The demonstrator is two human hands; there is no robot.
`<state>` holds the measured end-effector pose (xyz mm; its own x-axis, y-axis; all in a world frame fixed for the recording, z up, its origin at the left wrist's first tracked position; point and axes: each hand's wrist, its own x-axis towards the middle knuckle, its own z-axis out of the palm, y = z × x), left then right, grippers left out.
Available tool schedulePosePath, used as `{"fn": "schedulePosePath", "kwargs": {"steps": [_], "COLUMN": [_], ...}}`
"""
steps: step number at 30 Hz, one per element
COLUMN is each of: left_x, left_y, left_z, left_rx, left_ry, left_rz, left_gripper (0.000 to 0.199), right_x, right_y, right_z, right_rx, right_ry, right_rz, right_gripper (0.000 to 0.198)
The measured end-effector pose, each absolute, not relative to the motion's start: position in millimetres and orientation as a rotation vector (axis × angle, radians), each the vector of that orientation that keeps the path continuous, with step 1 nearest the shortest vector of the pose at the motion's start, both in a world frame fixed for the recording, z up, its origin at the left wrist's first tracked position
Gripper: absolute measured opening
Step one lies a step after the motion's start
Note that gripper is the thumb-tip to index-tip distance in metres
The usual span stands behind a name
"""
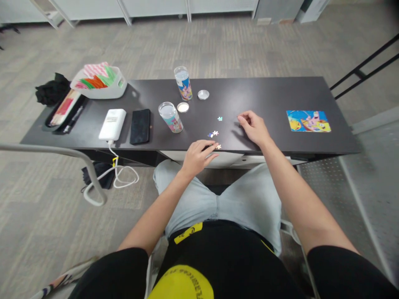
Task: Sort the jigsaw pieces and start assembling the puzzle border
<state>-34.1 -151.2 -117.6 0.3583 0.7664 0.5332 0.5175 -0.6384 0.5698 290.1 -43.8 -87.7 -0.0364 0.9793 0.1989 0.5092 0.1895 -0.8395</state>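
Observation:
My left hand (199,156) is at the table's near edge, thumb apart from its extended fingers. Its fingertips reach a pale yellowish jigsaw piece (218,146); whether they touch it I cannot tell. Just beyond lie several small jigsaw pieces (214,134) in white, blue and pink. A single teal-green jigsaw piece (220,118) sits farther back. To the right, my right hand (254,128) is held low over the dark table (264,93), its fingers curled and thumb near the index finger. Anything between those fingertips is too small to make out.
Two clear cans with cartoon prints, a near can (171,118) and a far can (183,84), stand beside a silver lid (203,95) and a cream lid (183,107). A cartoon picture (308,121) lies right. Leftward are a phone (140,126), white power bank (112,124) and basket (102,92).

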Motion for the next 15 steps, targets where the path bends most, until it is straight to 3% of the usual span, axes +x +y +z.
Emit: {"fn": "schedulePosePath", "kwargs": {"steps": [6,15], "left_x": [-39.6,-44.1], "left_y": [-143.2,-139.9], "left_z": [-124.2,-120.0], "left_rx": [2.339,2.339], "left_ry": [1.112,1.047], "left_rz": [1.141,1.144], "left_gripper": [0.021,0.023], "right_x": [288.1,288.9], "right_y": [-43.0,-42.8], "right_z": [-87.6,-87.3], "right_rx": [-1.421,-1.415], "right_ry": [-1.666,-1.666], "right_rz": [0.707,0.702], "right_gripper": [0.053,0.048]}}
